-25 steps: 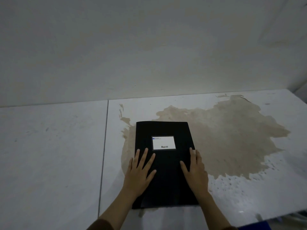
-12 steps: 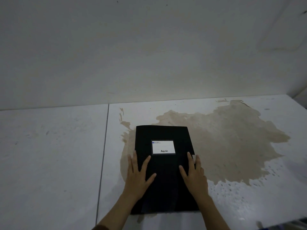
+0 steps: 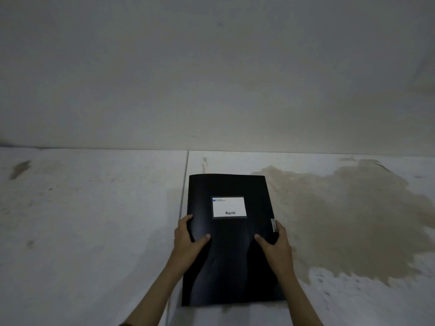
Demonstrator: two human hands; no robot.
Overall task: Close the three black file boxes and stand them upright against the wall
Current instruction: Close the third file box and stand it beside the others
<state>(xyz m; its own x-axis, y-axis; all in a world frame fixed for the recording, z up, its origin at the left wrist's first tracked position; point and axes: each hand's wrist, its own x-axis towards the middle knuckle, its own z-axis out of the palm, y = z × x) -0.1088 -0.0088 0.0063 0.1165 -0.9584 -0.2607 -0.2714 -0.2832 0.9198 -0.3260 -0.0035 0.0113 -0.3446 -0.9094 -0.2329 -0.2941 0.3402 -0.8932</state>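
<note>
One black file box (image 3: 230,260) lies flat and closed on the white table, with a white label (image 3: 228,207) on its lid. My left hand (image 3: 188,241) grips its left edge, thumb on top of the lid and fingers curled round the side. My right hand (image 3: 274,243) grips the right edge the same way, beside a small silver clasp (image 3: 273,225). Only this one box is in view.
The plain wall (image 3: 211,78) rises behind the table, a short way beyond the box's far edge. A seam (image 3: 184,184) between two tabletops runs along the box's left side. A large brown stain (image 3: 353,220) covers the table to the right.
Both hands slid from lying flat on the lid out to the box's side edges and curled round them. The view has shifted left.
</note>
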